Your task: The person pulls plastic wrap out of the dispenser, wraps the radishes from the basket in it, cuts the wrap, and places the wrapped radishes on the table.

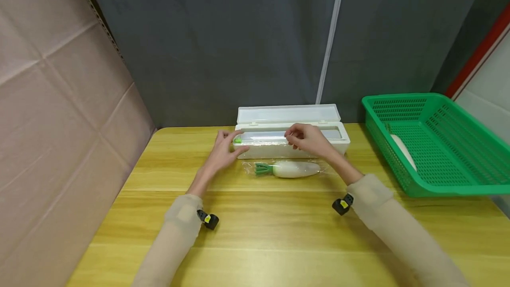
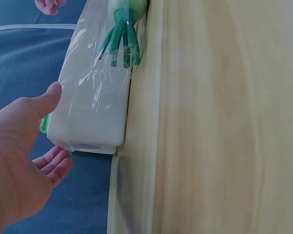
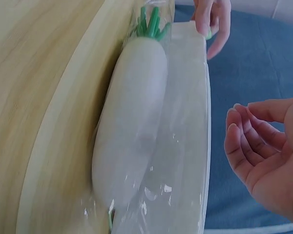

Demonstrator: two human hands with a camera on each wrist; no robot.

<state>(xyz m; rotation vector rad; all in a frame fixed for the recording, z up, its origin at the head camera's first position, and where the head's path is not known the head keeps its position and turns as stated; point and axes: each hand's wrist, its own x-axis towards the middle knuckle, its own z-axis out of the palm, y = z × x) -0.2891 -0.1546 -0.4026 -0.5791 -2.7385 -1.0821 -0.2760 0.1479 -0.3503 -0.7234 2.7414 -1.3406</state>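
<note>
A white cling-film box [image 1: 259,151] stands at the table's back edge with its lid [image 1: 287,113] raised. My left hand [image 1: 222,151] spreads around the box's left end, thumb and fingers apart, beside a green slider [image 1: 237,140]. Its fingertips [image 2: 61,165] lie right at the box's end. Over the middle of the box is my right hand [image 1: 308,140], fingers curled, with thumb and index tips together; no object shows between them [image 3: 263,141]. A white radish [image 1: 295,169] with green stem ends lies wrapped in clear film [image 2: 95,73] along the box's front.
To the right stands a green basket [image 1: 416,185] with another white radish [image 1: 403,152] inside. A dark curtain [image 1: 223,48] hangs behind the table [image 1: 271,225]. Pale cloth [image 1: 59,145] covers the left side.
</note>
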